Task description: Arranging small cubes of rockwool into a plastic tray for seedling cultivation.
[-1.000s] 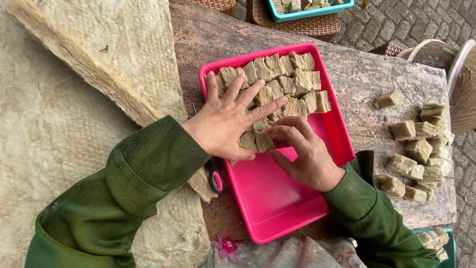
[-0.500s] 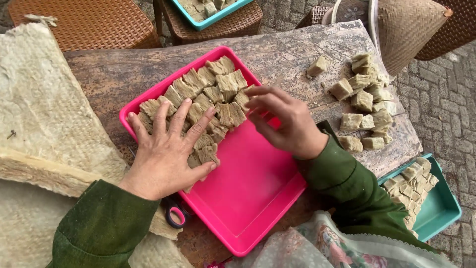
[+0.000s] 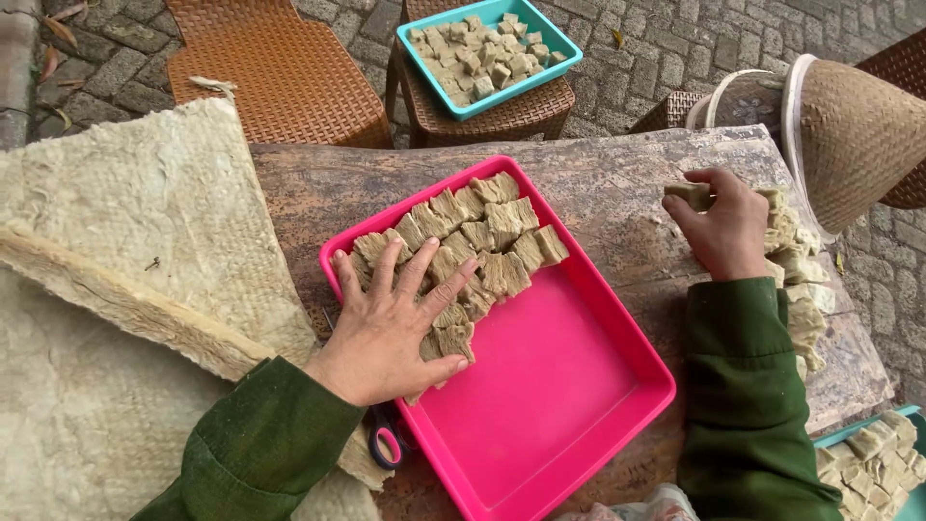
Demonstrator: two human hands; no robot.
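**Pink tray about half packed with tan blocks, hands split between tray and pile**

So we're looking down at the pink plastic tray [image 3: 559,405] sitting at an angle on a rough wooden table [image 3: 617,188]. The far half of it is packed with rows of tan, rough-faced blocks [image 3: 482,241], and the near half is bare pink. Our left hand [image 3: 391,323] lies flat on the blocks at the tray's left edge, fingers spread wide and palm down, thumb tucked along the nearest blocks.

Our right hand [image 3: 723,227] is well off to the right, over the loose pile of the same blocks [image 3: 796,280] on the table's right end. It's curled, with the fingertips pinching one block [image 3: 690,193] at the top of the pile. Both arms are in dark green sleeves.

Just under the left wrist we can see scissors with a pink-and-black handle loop [image 3: 388,446] poking out by the tray's edge. To the left there are thick slabs of pale fibrous matting [image 3: 145,222].

Further out: a teal tray [image 3: 564,48] full of more blocks sits on a brown wicker stool [image 3: 511,111], another wicker seat [image 3: 280,72] is beside it, a woven conical hat [image 3: 854,121] rests at the right, and a second teal tray [image 3: 830,439] of blocks peeks in at the bottom right. Cobblestones underneath it all.
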